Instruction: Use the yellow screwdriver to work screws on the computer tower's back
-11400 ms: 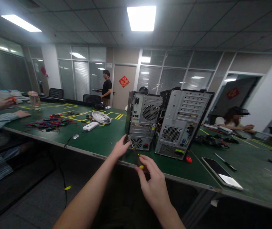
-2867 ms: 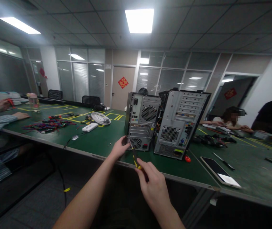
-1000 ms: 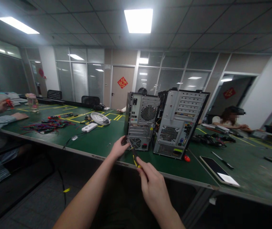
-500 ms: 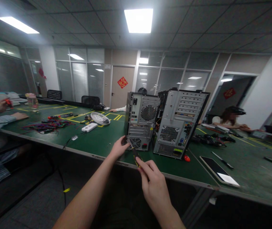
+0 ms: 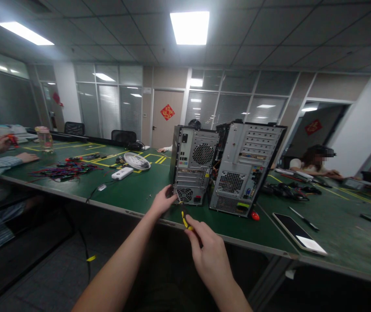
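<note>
Two computer cases stand upright side by side at the table's front edge, backs toward me: a smaller left case (image 5: 195, 151) and a larger right case (image 5: 245, 169). My right hand (image 5: 206, 242) grips the handle of a black and yellow screwdriver (image 5: 185, 216). Its shaft points up at the lower left corner of the smaller case, beside a round fan grille (image 5: 184, 195); whether the tip touches a screw is too small to tell. At that same corner, my left hand (image 5: 163, 202) rests its fingers against the case's lower left edge.
On the green table (image 5: 136, 190) lie a white basket (image 5: 137, 160), a power strip (image 5: 122, 173), tangled wires (image 5: 64, 170) and a bottle (image 5: 44, 139) leftward. Rightward are a phone (image 5: 297, 234), black cables (image 5: 286, 190) and a red object (image 5: 254, 216). People sit left and right.
The screwdriver handle has turned, showing more yellow, and the fingers of my right hand have shifted on it. My left hand stays in place. A person's hand behind the cases has moved slightly right.
</note>
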Demonstrator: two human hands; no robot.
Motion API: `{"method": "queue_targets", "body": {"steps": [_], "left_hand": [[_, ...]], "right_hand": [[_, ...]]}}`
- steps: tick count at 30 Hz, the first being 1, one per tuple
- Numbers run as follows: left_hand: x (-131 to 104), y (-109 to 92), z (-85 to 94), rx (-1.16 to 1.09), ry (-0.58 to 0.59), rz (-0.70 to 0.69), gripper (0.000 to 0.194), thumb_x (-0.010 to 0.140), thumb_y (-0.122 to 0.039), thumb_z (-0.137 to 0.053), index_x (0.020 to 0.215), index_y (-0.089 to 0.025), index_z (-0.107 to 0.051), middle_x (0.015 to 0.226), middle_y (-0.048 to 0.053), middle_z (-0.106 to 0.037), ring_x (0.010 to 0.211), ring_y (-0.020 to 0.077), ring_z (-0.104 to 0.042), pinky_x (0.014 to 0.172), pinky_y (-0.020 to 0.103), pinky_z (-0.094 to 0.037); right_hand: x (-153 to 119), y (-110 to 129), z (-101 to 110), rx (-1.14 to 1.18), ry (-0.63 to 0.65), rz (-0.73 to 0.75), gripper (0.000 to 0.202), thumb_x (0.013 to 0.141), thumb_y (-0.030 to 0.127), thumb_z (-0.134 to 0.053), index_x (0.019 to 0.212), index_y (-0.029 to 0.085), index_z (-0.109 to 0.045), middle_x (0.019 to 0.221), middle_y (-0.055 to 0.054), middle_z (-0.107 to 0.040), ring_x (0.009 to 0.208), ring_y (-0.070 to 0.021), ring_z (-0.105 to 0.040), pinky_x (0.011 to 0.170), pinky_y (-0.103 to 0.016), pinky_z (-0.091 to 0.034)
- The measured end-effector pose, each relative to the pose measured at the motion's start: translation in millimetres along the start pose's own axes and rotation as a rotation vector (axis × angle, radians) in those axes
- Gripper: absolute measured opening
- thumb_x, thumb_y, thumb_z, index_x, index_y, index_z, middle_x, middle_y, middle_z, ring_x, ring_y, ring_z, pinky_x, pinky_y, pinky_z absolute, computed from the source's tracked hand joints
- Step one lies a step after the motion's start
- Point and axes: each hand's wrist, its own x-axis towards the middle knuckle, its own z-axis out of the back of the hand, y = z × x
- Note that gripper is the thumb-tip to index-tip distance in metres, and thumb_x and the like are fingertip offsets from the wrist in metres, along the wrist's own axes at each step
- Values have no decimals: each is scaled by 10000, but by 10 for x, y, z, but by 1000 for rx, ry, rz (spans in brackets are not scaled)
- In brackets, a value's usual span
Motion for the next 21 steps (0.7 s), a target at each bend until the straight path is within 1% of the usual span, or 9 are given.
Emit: {"method": "queue_targets", "body": {"steps": [3,7,8,11,12,13,15,17,21], "left_hand": [[10,21,-5,-6,-2,7,635,750,-338,-795,1338,-201,-599,1350,116,-650,1248,264,-619,1129,421,-435],[17,46,0,13,-10,5,653,733,-341,-810,1337,-206,-601,1346,116,-653,1253,270,-616,1146,434,-411],[17,48,2,13,-10,1,658,730,-342,-813,1338,-206,-602,1347,118,-652,1255,272,-614,1148,437,-408],[10,43,8,3,-9,-3,663,727,-342,-816,1339,-200,-604,1347,126,-651,1253,278,-613,1143,440,-412],[7,38,9,-2,-8,-1,663,727,-342,-816,1339,-198,-604,1344,127,-652,1252,278,-614,1139,439,-416],[4,30,9,-5,-8,1,663,728,-343,-815,1339,-197,-604,1341,126,-655,1251,277,-614,1136,437,-420],[-4,12,7,-10,-6,6,659,733,-347,-810,1339,-197,-603,1336,122,-658,1250,273,-615,1130,428,-428],[-9,-5,2,-10,0,8,653,745,-361,-797,1342,-191,-597,1341,123,-654,1250,269,-615,1125,423,-434],[-13,-27,-6,-2,10,1,653,766,-389,-772,1354,-178,-580,1374,129,-630,1265,266,-604,1127,417,-433]], "right_hand": [[4,-9,22,-12,7,-7,346,1016,218,-442,1297,217,-644,967,-74,-692,824,-182,-684,760,-276,-547],[0,-1,11,-16,8,-44,301,996,242,-503,1262,201,-640,1025,-80,-714,904,-207,-696,811,-300,-542],[-2,4,1,-17,19,-64,285,989,253,-525,1243,196,-640,994,-73,-722,880,-210,-700,788,-299,-542],[-9,16,-34,-11,68,-128,257,982,280,-553,1210,196,-635,810,-23,-706,705,-195,-681,652,-280,-523],[-10,15,-44,-5,74,-134,258,983,282,-553,1213,195,-632,794,-16,-700,686,-192,-673,635,-277,-516],[-11,13,-50,1,70,-126,265,984,280,-553,1222,194,-631,821,-23,-706,705,-192,-677,649,-278,-519],[-13,2,-53,9,45,-80,284,987,261,-544,1247,187,-633,955,-58,-720,822,-200,-693,743,-288,-531],[-17,-11,-42,12,36,-41,310,998,237,-514,1282,198,-632,1020,-71,-704,882,-198,-686,804,-295,-529],[-20,-22,-11,10,36,-23,357,1015,222,-465,1333,231,-628,967,-61,-655,816,-178,-661,762,-285,-531]]}}
